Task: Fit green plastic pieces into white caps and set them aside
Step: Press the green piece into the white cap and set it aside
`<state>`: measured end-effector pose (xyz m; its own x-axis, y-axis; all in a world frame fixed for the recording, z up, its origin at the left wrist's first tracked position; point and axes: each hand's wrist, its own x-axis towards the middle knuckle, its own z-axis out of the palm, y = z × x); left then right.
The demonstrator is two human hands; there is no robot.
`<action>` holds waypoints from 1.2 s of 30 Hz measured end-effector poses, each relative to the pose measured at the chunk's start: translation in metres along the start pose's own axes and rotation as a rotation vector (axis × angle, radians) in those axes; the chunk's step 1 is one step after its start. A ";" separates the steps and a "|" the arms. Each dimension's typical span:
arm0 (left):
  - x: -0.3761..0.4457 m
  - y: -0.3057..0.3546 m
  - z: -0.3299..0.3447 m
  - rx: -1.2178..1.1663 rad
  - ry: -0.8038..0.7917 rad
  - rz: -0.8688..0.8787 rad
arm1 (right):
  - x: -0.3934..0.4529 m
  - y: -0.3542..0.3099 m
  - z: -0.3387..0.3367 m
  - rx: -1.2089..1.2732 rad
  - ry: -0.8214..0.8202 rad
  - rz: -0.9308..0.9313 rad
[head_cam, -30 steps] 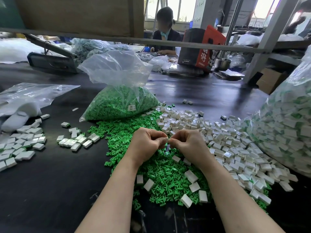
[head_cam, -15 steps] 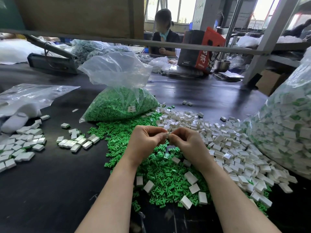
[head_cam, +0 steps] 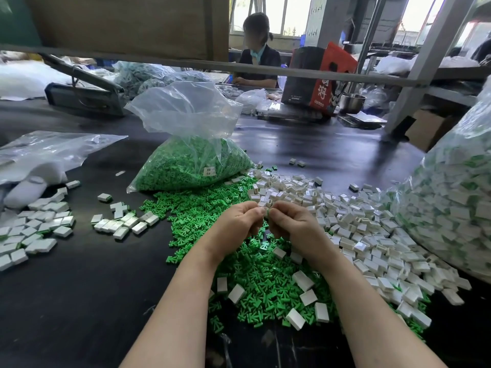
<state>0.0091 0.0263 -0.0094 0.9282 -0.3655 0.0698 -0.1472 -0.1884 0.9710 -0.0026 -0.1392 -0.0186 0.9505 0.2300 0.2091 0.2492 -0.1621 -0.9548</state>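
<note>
Both your hands meet above green pieces pile [head_cam: 255, 274]: left hand [head_cam: 233, 224] and right hand [head_cam: 295, 227] pinch one small white cap [head_cam: 265, 211] between fingertips, held off dark surface [head_cam: 79, 301]. Loose white caps heap [head_cam: 358, 229] just right of hands. Finished caps [head_cam: 34, 229] lie far left. Bag of green pieces [head_cam: 191, 160] sits behind.

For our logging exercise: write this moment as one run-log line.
left hand: pinching piece | right hand: pinching piece | stage: fitting
</note>
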 end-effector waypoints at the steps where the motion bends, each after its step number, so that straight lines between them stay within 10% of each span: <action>1: -0.001 0.001 0.000 -0.024 -0.025 -0.003 | 0.000 0.000 0.000 0.030 -0.014 0.010; 36: -0.005 0.008 0.001 -0.062 -0.238 -0.071 | -0.003 0.000 -0.012 0.208 -0.235 0.167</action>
<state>0.0033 0.0261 -0.0022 0.8280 -0.5587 -0.0480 -0.0563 -0.1680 0.9842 -0.0027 -0.1511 -0.0171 0.9003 0.4351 0.0153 0.0281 -0.0231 -0.9993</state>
